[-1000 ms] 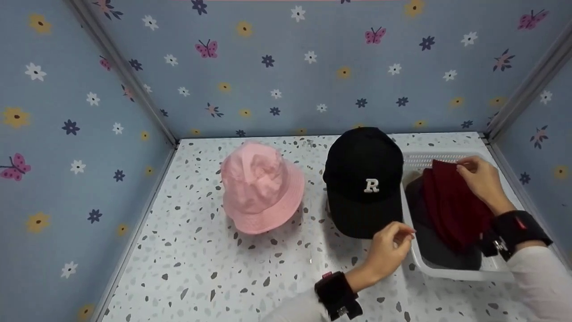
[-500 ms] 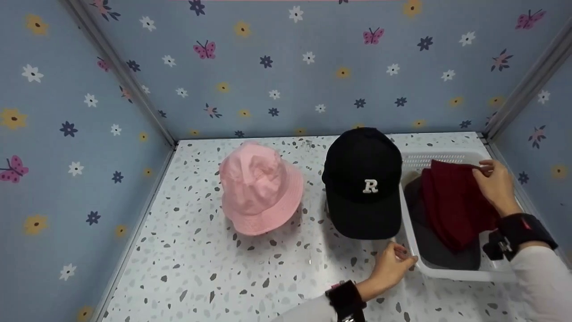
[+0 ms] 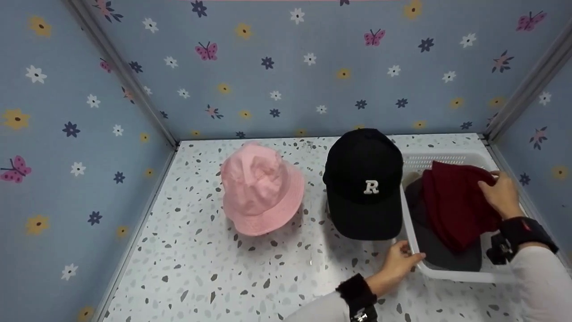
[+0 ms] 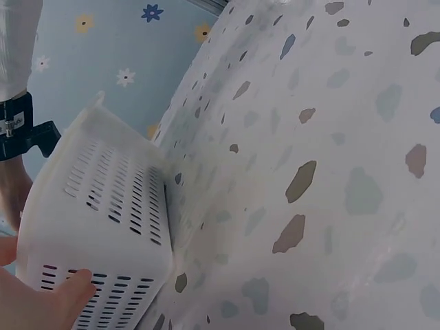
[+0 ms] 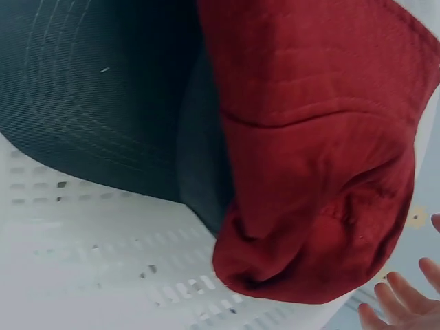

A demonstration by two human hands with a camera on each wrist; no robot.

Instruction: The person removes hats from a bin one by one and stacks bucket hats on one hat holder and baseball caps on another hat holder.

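In the head view my left hand (image 3: 397, 261) is at the near left side of a white plastic basket (image 3: 413, 241), thumb over the rim and fingers against the outer side. The left wrist view has this thumb on the slotted wall (image 4: 120, 199). My right hand (image 3: 501, 194) is at the basket's right rim, beside a dark red fabric hat (image 3: 456, 201). In the right wrist view its fingers (image 5: 405, 299) are extended and apart from the hat. The red hat lies on a dark grey cap (image 3: 451, 257) inside the basket.
A black cap (image 3: 364, 188) with a white letter R stands just left of the basket. Farther left is a pink bucket hat (image 3: 259, 190). The speckled white tabletop (image 3: 214, 277) is bordered by blue floral panels (image 3: 290, 67) at the back and sides.
My left hand has moved down from beside the black cap's brim to the basket's left rim. My right hand has left the red hat's top edge and shifted right to the basket rim.
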